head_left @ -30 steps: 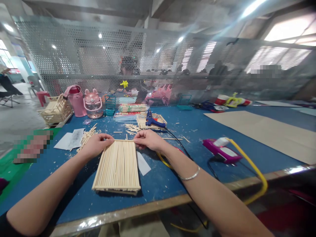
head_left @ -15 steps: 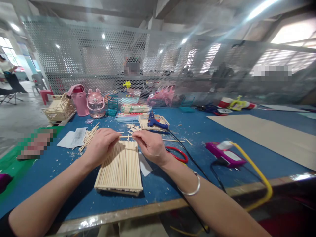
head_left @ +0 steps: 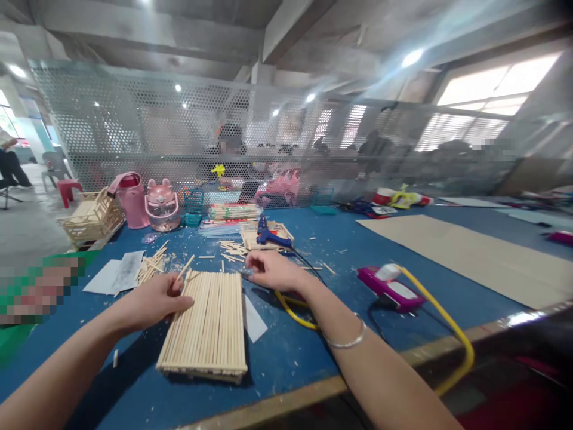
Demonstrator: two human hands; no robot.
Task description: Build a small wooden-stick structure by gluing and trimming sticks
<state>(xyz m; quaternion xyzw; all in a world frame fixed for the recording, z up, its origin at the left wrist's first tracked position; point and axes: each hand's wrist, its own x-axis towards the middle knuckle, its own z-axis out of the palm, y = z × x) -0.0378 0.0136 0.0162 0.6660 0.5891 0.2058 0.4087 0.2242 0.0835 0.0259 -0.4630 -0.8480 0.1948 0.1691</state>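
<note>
A flat panel of pale round wooden sticks (head_left: pixel 206 322), laid side by side, rests on the blue tabletop in front of me. My left hand (head_left: pixel 163 301) is at its upper left, the thumb over its edge. A short wooden stick (head_left: pixel 185 267) juts up from the fingers of that hand. Beyond the panel's upper right corner, my right hand (head_left: pixel 271 270) has its fingers curled together; what they hold, if anything, is hidden. Below it shows the yellow looped handle (head_left: pixel 298 319) of a tool, with a dark grey tip at the fingertips.
A blue glue gun (head_left: pixel 273 236) rests on a small stick frame (head_left: pixel 245 239). Loose sticks (head_left: pixel 152 266) lie by white papers (head_left: pixel 119 273). A pink bottle (head_left: pixel 134 203) and a stick model (head_left: pixel 92 218) stand left. Rightward are a purple device (head_left: pixel 391 291) and brown cardboard (head_left: pixel 447 248).
Both hands gripped a thin stick at the panel's far edge, then raised it slightly. Now they are apart: the left holds a short stick, the right has moved off rightward.
</note>
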